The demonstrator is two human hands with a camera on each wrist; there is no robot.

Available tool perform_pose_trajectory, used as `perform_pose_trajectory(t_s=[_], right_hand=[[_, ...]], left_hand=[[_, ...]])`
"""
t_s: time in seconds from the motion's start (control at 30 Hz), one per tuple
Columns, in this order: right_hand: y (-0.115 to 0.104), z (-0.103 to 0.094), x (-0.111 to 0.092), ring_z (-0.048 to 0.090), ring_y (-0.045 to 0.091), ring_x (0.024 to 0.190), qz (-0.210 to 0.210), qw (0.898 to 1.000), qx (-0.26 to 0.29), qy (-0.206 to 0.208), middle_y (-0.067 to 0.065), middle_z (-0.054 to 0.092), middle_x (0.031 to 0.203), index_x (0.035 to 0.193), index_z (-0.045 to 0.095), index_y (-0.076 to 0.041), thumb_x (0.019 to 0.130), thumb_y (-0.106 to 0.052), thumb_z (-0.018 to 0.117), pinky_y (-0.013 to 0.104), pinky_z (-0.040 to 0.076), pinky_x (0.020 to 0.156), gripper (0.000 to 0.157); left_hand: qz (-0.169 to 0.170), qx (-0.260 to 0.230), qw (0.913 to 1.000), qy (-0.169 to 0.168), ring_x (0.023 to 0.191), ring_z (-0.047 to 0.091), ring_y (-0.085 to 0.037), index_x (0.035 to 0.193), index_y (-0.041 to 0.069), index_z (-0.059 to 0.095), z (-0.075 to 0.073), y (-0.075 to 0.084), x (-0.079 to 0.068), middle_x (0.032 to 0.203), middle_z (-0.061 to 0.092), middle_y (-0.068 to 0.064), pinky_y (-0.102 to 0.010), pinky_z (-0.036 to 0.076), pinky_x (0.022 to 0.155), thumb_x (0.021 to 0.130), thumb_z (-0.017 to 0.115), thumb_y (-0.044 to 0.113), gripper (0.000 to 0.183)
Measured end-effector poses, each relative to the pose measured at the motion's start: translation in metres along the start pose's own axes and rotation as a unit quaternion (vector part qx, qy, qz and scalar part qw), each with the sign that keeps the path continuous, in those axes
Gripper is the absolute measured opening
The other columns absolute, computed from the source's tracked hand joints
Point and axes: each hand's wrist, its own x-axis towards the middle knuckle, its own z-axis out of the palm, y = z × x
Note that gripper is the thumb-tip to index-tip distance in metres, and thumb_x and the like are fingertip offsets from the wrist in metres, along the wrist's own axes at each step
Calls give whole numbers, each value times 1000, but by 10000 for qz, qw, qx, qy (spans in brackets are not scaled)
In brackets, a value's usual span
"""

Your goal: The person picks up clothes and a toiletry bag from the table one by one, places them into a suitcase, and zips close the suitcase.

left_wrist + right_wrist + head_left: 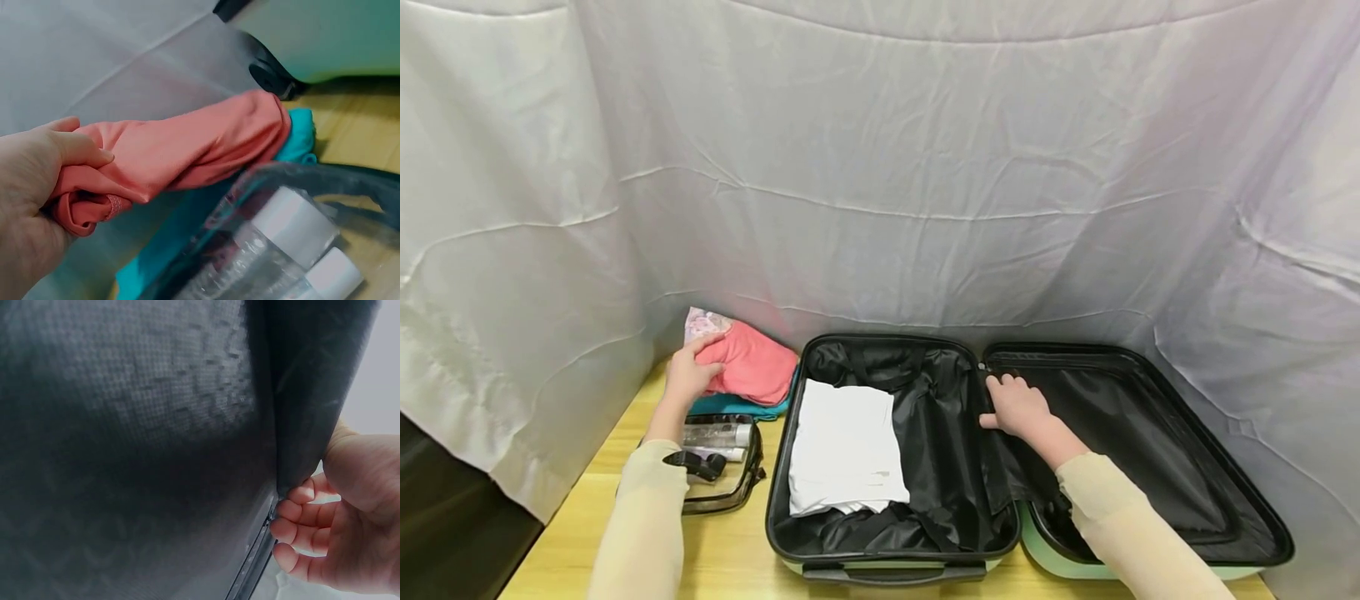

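My left hand (688,372) grips the left end of a folded coral garment (754,363), its thumb on top in the left wrist view. A floral-print piece of cloth (703,322) shows at the back corner, and a folded teal garment (730,406) lies underneath. Over the hinge side of an open suitcase (772,500), my right hand (1021,408) is at a black fabric divider flap (306,387). Its fingers curl at the flap's edge in the right wrist view; the thumb is mostly hidden. Folded white garments (847,450) lie in the suitcase's left half.
Near my left forearm stands a clear toiletry pouch (718,505) with black trim, holding white-capped bottles (297,225). The suitcase's right half (1120,433) lies spread to the right. A wooden table (722,558) carries everything, with grey curtains (910,167) behind.
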Motion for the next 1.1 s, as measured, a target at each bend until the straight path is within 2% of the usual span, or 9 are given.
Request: perform_pose_trajectory(t_s=[0.13,0.2,0.27,0.37,0.5,0.6,0.8,0.87,1.1], right_hand=[[0,0,0,46,48,126,-15,10000,-5,-23,30,46,139,142,43,2,88,-39,70,60,45,94,72],[1,0,1,46,48,125,-21,10000,-12,-33,30,46,138,141,43,2,88,-39,70,60,45,93,72],[1,0,1,46,48,125,-17,10000,-15,-40,30,46,138,142,43,2,88,-39,70,60,45,94,73],[1,0,1,46,48,124,-14,10000,-11,-26,30,47,138,141,43,2,88,-39,70,60,45,94,72],[2,1,1,46,48,125,-12,10000,18,-20,30,47,138,141,43,2,88,-39,70,60,45,94,72],[3,2,2,46,48,125,-10,10000,17,-32,30,46,138,141,43,2,89,-39,70,60,45,94,72],[4,3,3,47,48,123,-28,10000,-22,6,30,47,136,141,43,2,88,-39,70,60,46,92,72],[4,4,3,48,48,123,-34,10000,-22,22,30,48,136,141,43,2,88,-39,70,60,46,92,72],[4,3,2,47,48,124,-32,10000,14,44,30,47,137,142,43,2,88,-39,70,60,45,93,73]], left_hand=[[46,-82,10000,2,108,55,-37,137,18,57,-6,10,-2,147,46,-20,-33,52,64,86,68,7,54],[102,-81,9999,9,113,54,-39,137,18,57,-8,15,-3,148,46,-20,-39,54,71,86,69,8,53],[168,-81,9998,18,122,48,-39,137,18,57,-11,19,-4,149,45,-19,-46,51,86,86,69,9,53],[232,-82,9997,26,128,45,-40,136,18,58,-15,25,-5,149,45,-19,-52,46,94,87,69,10,52],[289,-155,9995,0,123,48,-41,137,18,57,-20,34,-8,147,46,-21,-42,56,79,88,69,11,51],[416,-150,9990,25,120,49,-39,137,18,58,-24,42,-12,146,48,-21,-35,55,74,88,68,12,50],[692,-197,9974,96,123,49,-38,136,17,58,-33,60,-18,143,51,-21,-48,46,92,88,69,14,49],[764,-191,9968,100,121,50,-37,135,18,59,-36,66,-20,142,52,-20,-43,47,89,88,70,16,48],[913,-315,9953,11,117,51,-34,134,24,60,-47,88,-29,139,55,-18,-13,43,72,88,72,26,47]])
